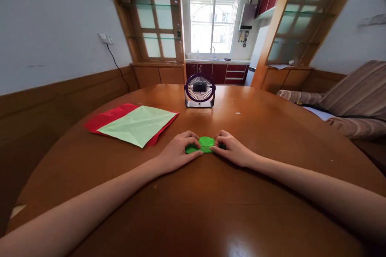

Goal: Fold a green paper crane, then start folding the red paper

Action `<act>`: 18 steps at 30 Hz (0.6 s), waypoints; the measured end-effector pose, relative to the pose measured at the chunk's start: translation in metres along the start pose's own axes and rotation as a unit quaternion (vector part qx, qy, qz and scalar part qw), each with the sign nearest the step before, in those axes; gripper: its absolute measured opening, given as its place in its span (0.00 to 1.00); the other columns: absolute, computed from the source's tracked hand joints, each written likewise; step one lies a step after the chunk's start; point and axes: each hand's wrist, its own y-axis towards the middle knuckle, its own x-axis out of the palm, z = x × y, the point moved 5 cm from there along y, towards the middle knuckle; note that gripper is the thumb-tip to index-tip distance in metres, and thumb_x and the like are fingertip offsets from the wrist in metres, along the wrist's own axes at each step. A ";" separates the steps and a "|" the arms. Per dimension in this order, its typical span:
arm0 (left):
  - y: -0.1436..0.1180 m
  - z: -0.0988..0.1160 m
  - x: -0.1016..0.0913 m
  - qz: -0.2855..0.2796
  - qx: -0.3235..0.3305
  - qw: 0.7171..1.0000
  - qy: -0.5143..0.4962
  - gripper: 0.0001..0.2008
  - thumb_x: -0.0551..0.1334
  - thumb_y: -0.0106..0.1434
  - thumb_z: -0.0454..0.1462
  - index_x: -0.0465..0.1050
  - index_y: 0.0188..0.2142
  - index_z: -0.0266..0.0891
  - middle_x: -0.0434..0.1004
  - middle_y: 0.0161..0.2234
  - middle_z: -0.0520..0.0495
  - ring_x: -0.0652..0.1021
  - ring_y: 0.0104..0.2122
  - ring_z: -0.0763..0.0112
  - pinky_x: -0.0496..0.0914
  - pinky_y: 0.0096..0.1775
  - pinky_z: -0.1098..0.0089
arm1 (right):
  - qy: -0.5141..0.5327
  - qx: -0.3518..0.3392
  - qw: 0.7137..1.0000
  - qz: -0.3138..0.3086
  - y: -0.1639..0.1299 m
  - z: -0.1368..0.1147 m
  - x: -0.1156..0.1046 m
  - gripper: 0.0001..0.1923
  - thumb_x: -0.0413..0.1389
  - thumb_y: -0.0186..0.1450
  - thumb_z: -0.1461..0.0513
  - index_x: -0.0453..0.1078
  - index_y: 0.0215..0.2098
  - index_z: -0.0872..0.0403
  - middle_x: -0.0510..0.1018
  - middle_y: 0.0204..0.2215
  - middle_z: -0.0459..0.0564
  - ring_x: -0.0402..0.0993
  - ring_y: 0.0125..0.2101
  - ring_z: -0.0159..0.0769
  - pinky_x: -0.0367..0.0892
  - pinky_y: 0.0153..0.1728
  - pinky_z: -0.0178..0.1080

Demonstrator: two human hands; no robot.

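A small piece of folded green paper lies on the brown wooden table between my hands. My left hand rests over its left end, thumb along the near edge and fingers curled on top. At the right end, my right hand pinches the paper between thumb and bent fingers. Creases show across the paper's middle, while both ends are partly hidden under my fingers.
To the left lie a pale green sheet and red sheets beneath it. A small dark fan stands beyond my hands. A tiny white scrap is on the wooden table. A striped sofa stands at right.
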 end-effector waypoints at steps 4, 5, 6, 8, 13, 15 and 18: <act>0.000 0.001 0.004 0.013 -0.011 1.000 -0.004 0.07 0.61 0.62 0.39 0.75 0.30 0.40 0.75 0.34 0.47 0.75 0.38 0.66 0.69 0.43 0.65 | 0.010 -0.007 1.000 0.007 -0.001 -0.002 -0.002 0.12 0.54 0.67 0.59 0.64 0.27 0.55 0.68 0.33 0.50 0.66 0.38 0.37 0.65 0.41 0.40; 0.001 0.000 0.004 0.016 -0.019 1.000 -0.010 0.08 0.61 0.62 0.39 0.75 0.29 0.40 0.75 0.34 0.48 0.75 0.37 0.66 0.69 0.43 0.65 | 0.014 -0.007 1.000 0.008 -0.002 -0.002 -0.003 0.13 0.54 0.67 0.58 0.64 0.26 0.55 0.68 0.34 0.50 0.66 0.38 0.37 0.65 0.42 0.40; 0.001 0.000 0.004 0.020 -0.027 0.999 -0.014 0.08 0.62 0.62 0.39 0.74 0.27 0.39 0.75 0.33 0.48 0.75 0.36 0.66 0.69 0.42 0.66 | 0.016 -0.006 1.000 0.010 -0.003 -0.003 -0.003 0.13 0.54 0.67 0.58 0.64 0.26 0.55 0.67 0.34 0.50 0.66 0.38 0.37 0.65 0.42 0.40; 0.001 -0.002 0.005 0.031 -0.046 0.998 -0.019 0.08 0.63 0.60 0.38 0.73 0.25 0.39 0.75 0.33 0.48 0.75 0.36 0.66 0.69 0.42 0.66 | 0.013 -0.003 1.000 0.013 -0.004 -0.003 -0.004 0.13 0.54 0.67 0.58 0.63 0.26 0.55 0.67 0.34 0.50 0.66 0.38 0.37 0.64 0.42 0.41; 0.003 -0.007 0.010 0.057 -0.100 0.993 -0.022 0.08 0.64 0.56 0.37 0.72 0.22 0.39 0.75 0.32 0.48 0.76 0.35 0.65 0.70 0.40 0.65 | -0.026 0.000 0.999 0.023 -0.005 -0.001 -0.001 0.12 0.54 0.67 0.58 0.64 0.27 0.55 0.67 0.37 0.52 0.65 0.41 0.40 0.64 0.44 0.44; 0.004 -0.007 0.011 0.067 -0.112 0.991 -0.013 0.07 0.64 0.55 0.36 0.72 0.22 0.39 0.75 0.32 0.48 0.75 0.35 0.65 0.69 0.39 0.65 | -0.032 0.004 0.999 0.022 -0.005 0.000 0.000 0.12 0.54 0.66 0.58 0.64 0.27 0.55 0.67 0.36 0.52 0.65 0.41 0.40 0.64 0.45 0.45; 0.005 -0.006 0.011 0.074 -0.124 0.989 0.013 0.05 0.64 0.54 0.36 0.72 0.23 0.39 0.74 0.32 0.48 0.75 0.35 0.65 0.69 0.38 0.65 | -0.030 0.012 0.999 0.020 -0.004 0.001 0.001 0.12 0.54 0.66 0.59 0.64 0.26 0.55 0.67 0.36 0.52 0.65 0.40 0.40 0.64 0.44 0.44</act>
